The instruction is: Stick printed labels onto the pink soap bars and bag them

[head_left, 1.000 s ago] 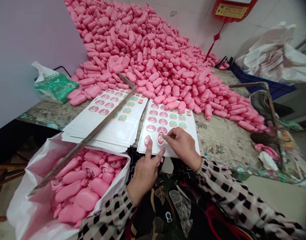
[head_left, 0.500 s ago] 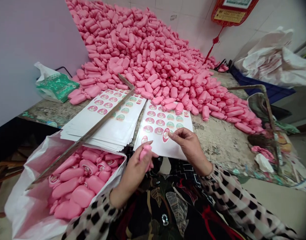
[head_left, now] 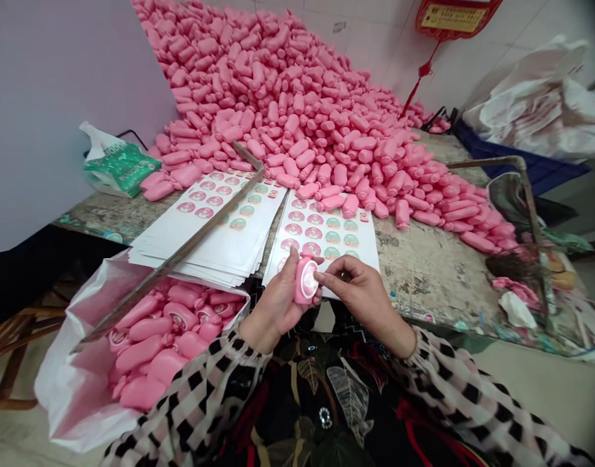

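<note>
A small pink bottle stands upright in my left hand, its fingers wrapped round the sides. On the bottle's front lies an oval pink-and-white sticker. The thumb and forefinger of my right hand pinch the sticker's right edge against the bottle. Just beyond my hands is a sheet of round pink and green stickers. A stack of similar sheets lies to its left.
A big heap of pink bottles covers the back of the worktable. A metal bar crosses the stack and an open white sack of bottles. Another bent bar stands at the right.
My left hand has turned the bottle upright and raised it. My right hand has brought the sticker from above the sheet onto the bottle's front. The view has shifted slightly.
</note>
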The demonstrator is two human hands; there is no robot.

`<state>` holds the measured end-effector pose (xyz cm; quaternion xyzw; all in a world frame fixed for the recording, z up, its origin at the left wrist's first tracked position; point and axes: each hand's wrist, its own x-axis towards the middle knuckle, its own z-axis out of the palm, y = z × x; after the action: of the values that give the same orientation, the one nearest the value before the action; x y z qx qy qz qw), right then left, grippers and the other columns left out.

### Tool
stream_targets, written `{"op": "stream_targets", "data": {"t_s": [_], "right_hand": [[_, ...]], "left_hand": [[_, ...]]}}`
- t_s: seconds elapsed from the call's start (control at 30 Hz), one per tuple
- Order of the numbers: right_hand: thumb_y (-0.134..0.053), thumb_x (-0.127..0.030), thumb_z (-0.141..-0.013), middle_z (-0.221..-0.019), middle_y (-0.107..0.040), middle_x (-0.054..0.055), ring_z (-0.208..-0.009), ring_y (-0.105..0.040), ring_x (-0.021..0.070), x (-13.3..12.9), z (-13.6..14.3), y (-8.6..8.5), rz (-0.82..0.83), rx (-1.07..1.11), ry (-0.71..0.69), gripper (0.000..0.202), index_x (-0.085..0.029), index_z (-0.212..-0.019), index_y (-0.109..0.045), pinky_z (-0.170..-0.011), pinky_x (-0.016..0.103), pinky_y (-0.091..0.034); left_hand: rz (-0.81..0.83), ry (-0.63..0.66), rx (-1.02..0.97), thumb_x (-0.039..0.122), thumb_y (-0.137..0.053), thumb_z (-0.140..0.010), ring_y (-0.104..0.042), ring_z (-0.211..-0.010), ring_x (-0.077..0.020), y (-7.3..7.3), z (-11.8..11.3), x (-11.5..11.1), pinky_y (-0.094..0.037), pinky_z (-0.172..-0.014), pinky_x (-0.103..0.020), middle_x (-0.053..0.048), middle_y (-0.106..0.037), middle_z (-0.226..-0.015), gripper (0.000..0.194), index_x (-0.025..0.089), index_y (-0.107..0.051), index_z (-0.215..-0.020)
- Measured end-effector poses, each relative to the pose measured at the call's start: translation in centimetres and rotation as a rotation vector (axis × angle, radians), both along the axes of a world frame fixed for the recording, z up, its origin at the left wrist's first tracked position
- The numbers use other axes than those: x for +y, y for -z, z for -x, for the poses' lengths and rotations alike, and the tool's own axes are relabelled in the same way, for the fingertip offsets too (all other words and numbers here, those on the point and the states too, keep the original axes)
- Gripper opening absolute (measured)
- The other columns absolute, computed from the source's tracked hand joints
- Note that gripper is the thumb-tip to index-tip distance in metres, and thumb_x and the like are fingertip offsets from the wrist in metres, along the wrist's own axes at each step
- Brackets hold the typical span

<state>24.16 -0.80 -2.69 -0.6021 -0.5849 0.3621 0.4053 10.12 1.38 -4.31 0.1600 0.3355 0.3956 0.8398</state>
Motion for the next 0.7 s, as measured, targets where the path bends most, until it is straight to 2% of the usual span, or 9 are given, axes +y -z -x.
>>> {"op": "stream_targets", "data": {"t_s": [0.33,0.47,0.6,0.7], "right_hand": [[-0.065,-0.045,-0.074,-0.067,-0.064,-0.001,-0.064,-0.057,0.0158,0.0,0.2,1.2,-0.003,0.011,-0.009,0.024,-0.022,-0.068,-0.06,-0.061,0.029,-0.044],[-0.064,-0.043,-0.076,-0.065,-0.063,0.0,-0.068,-0.058,0.0172,0.1,0.0,1.3,-0.011,-0.014,-0.035,0.022,-0.023,-0.068,-0.059,-0.064,0.031,-0.044],[-0.061,-0.04,-0.079,-0.072,-0.063,0.0,-0.069,-0.056,0.0149,-0.1,-0.3,0.6,-0.034,-0.146,-0.106,0.02,-0.022,-0.071,-0.06,-0.064,0.028,-0.041],[-0.059,-0.038,-0.082,-0.076,-0.061,-0.001,-0.072,-0.054,0.0129,-0.4,-0.6,0.1,-0.072,-0.289,-0.154,0.018,-0.021,-0.074,-0.06,-0.064,0.025,-0.038]], "left_hand": [[-0.042,-0.01,0.026,0.059,-0.046,-0.082,-0.051,-0.045,-0.0074,0.2,-0.3,0.0,-0.042,-0.043,-0.018,0.001,-0.052,-0.062,0.048,0.015,-0.06,-0.095],[-0.115,0.036,0.071,0.06,-0.045,-0.082,-0.053,-0.05,-0.0086,-0.1,0.0,-0.2,-0.045,-0.047,-0.02,0.0,-0.053,-0.066,0.049,0.016,-0.059,-0.1],[-0.241,0.119,0.187,0.041,-0.059,-0.081,-0.055,-0.057,-0.0089,-0.4,0.5,-0.7,-0.046,-0.053,-0.021,0.001,-0.055,-0.073,0.036,0.019,-0.053,-0.109],[-0.279,0.146,0.277,0.034,-0.059,-0.082,-0.055,-0.058,-0.0099,-0.4,0.7,-1.0,-0.047,-0.054,-0.022,0.001,-0.056,-0.074,0.035,0.019,-0.049,-0.111]]}}
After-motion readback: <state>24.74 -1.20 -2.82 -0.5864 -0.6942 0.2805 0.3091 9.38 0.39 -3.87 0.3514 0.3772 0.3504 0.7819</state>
